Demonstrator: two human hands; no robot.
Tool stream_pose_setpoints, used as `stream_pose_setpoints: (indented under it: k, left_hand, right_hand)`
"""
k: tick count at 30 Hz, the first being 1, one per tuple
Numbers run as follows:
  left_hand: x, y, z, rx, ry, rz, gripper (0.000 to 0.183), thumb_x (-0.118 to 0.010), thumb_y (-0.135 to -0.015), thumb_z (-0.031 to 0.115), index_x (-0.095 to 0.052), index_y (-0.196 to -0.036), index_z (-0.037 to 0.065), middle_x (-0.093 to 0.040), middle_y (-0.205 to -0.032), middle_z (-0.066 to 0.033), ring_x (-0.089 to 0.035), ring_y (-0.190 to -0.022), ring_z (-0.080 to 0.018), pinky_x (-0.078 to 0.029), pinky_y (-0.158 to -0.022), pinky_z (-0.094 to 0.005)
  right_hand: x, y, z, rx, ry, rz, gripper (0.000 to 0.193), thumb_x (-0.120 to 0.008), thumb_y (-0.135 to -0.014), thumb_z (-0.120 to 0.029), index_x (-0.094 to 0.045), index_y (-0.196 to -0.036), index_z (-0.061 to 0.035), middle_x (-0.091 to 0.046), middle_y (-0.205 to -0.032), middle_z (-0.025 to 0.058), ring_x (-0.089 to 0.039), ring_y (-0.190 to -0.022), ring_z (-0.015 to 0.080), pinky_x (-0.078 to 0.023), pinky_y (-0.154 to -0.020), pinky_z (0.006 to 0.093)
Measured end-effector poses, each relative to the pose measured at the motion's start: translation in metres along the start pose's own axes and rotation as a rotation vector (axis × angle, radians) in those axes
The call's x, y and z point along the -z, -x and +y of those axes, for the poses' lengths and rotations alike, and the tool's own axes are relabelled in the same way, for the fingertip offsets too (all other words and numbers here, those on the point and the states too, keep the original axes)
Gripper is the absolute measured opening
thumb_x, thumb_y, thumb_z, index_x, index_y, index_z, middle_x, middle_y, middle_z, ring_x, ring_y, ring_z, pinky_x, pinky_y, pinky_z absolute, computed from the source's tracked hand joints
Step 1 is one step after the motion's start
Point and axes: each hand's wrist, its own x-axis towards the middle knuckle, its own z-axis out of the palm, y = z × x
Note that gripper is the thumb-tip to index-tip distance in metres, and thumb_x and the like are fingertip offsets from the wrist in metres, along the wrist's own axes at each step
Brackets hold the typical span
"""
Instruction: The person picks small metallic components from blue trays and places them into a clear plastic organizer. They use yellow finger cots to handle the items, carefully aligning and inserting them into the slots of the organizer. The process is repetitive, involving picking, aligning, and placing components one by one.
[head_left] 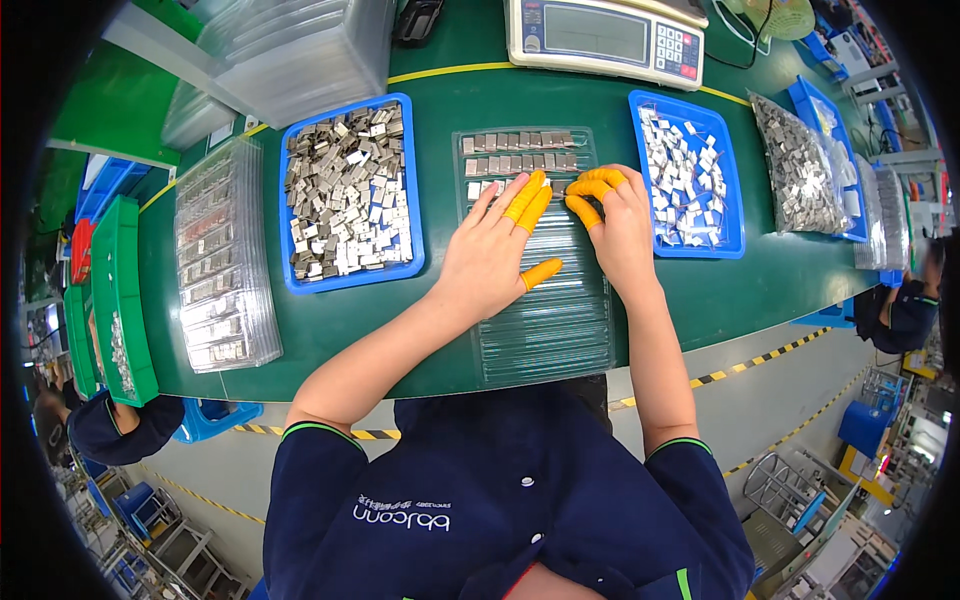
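A clear ribbed plastic tray (545, 325) lies in front of me, with rows of small silver metal-cased parts (520, 163) in its far end. My left hand (490, 250) rests over its left side, fingers stretched out and thumb apart, with yellow finger cots on some digits. The left fingertips lie by the third row, partly covering it. My right hand (618, 225), also in yellow finger cots, curls its thumb and fingers together at the tray's right side. Anything between those fingertips is too small to make out. A small white piece (547, 183) shows between the two hands.
Left of the tray stands a blue bin (418, 235) of silver parts; to the right, a blue bin (737, 225) of white parts. Stacked clear trays (225, 260), a scale (605, 40), a bag of parts (800, 165) and green bins (122, 290) surround them. Other people work at both sides.
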Motion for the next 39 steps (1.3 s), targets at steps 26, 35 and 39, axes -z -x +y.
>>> stream_pose_setpoints:
  k: [26,35,39]
  left_hand:
    - [0.030,0.005,-0.002,0.151,-0.041,0.212,0.059,-0.045,-0.092,0.034,-0.030,-0.137,-0.001,-0.032,-0.142,-0.0192,-0.024,-0.135,-0.0333,-0.015,-0.111,-0.0475]
    - [0.060,0.069,-0.075,0.549,-0.370,0.447,0.032,-0.061,-0.079,0.009,-0.057,-0.111,0.004,-0.050,-0.118,-0.0160,-0.039,-0.117,-0.0362,-0.025,-0.101,-0.0505]
    - [0.063,0.065,-0.080,0.643,-0.397,0.364,0.026,-0.070,-0.075,0.023,-0.067,-0.098,0.011,-0.056,-0.110,-0.0090,-0.042,-0.110,-0.0284,-0.027,-0.095,-0.0427]
  right_hand:
    - [0.020,-0.006,0.003,0.047,0.037,0.211,0.020,-0.069,-0.076,-0.010,-0.066,-0.096,-0.0081,-0.063,-0.098,0.0063,-0.054,-0.099,0.0263,-0.037,-0.093,0.0386]
    - [0.049,0.018,0.073,-0.395,0.415,0.020,0.036,-0.066,-0.080,-0.014,-0.059,-0.111,0.0033,-0.057,-0.112,0.0207,-0.054,-0.101,0.0339,-0.043,-0.088,0.0385]
    - [0.050,0.010,0.067,-0.532,0.290,0.026,0.030,-0.069,-0.078,-0.014,-0.064,-0.104,-0.0009,-0.062,-0.099,0.0168,-0.059,-0.090,0.0296,-0.046,-0.079,0.0367]
